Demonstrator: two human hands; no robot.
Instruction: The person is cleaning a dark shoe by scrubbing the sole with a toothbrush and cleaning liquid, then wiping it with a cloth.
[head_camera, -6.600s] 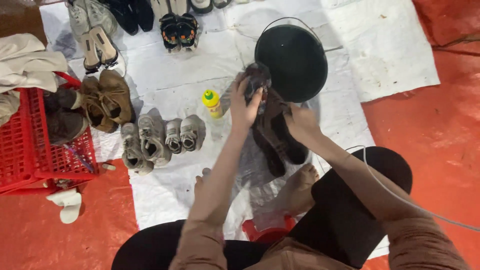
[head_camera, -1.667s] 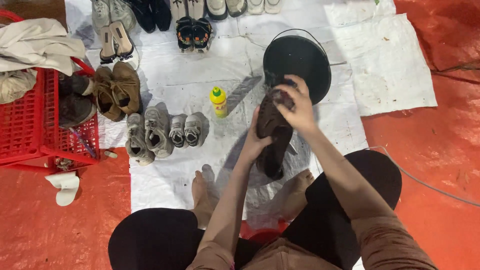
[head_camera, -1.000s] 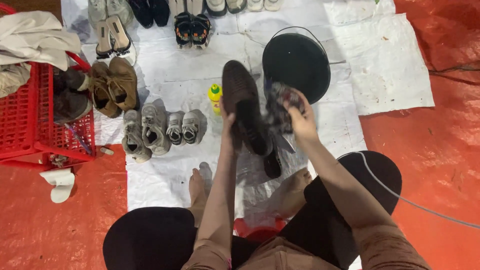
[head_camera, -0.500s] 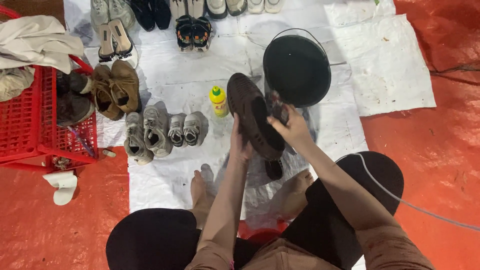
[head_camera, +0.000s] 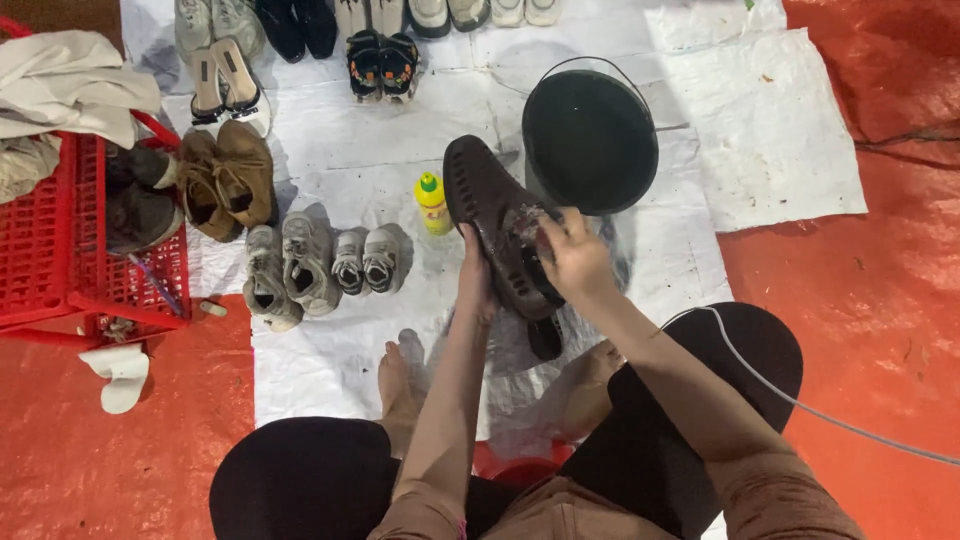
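In the head view, the dark brown shoe (head_camera: 492, 225) is turned sole up, its ridged tread facing the camera, where 1.7 s ago it hung upper side out and nearly upright between the hands; since 1.0 s ago it has tipped down from a raised, vertical pose to a slant, toe toward the yellow bottle (head_camera: 432, 203) and the black bucket (head_camera: 590, 140). The left hand (head_camera: 472, 285) grips the shoe from beneath at its heel end, fingers curled shut around it, though the fingertips are hidden behind the sole. The right hand (head_camera: 572, 262) has come down onto the sole from where it hovered beside the shoe 1.0 s ago; its fingers are bent and pinch a small dark rag (head_camera: 525, 228), pressed flat against the tread near the middle. That shift suggests the wiping has passed from the upper to the underside of this shoe. The shoe is held in the air above the white sheet (head_camera: 350, 150), just in front of the bucket, over a second dark shoe (head_camera: 545, 335) lying between the bare feet. To the left stand 2 pairs of grey sneakers (head_camera: 320, 262), a tan pair (head_camera: 225, 180) and a red crate (head_camera: 60, 250).
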